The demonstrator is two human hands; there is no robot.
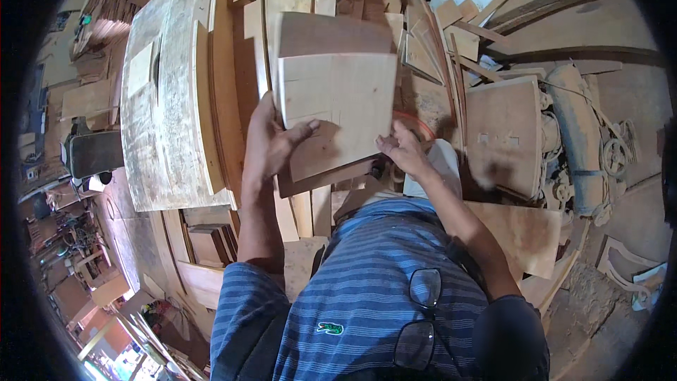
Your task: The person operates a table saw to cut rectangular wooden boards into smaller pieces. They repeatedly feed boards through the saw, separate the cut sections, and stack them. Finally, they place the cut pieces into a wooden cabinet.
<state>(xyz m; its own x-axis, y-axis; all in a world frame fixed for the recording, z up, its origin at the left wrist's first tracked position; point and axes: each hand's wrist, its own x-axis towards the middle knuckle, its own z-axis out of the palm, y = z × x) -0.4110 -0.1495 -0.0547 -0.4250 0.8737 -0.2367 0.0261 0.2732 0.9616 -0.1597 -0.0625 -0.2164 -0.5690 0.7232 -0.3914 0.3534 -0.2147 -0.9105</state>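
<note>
In front of my chest I hold a pale wooden board [338,99], roughly square, with a few knots and fine marks on its face. A darker brown board [331,34] shows behind it, past its far edge and below its near edge; whether the two are joined I cannot tell. My left hand [276,137] grips the left edge, thumb lying on the pale face. At the lower right corner my right hand [405,148] pinches the edge with thumb and fingers. Both boards are tilted and raised off the surfaces below.
A large worn wooden panel [162,127] lies at the left, with long planks [224,92] along its right side. Wood offcuts [423,49] are heaped beyond my right hand. A dusty cylindrical machine part [575,141] with cords lies at the right. A dark padded seat [95,154] stands far left.
</note>
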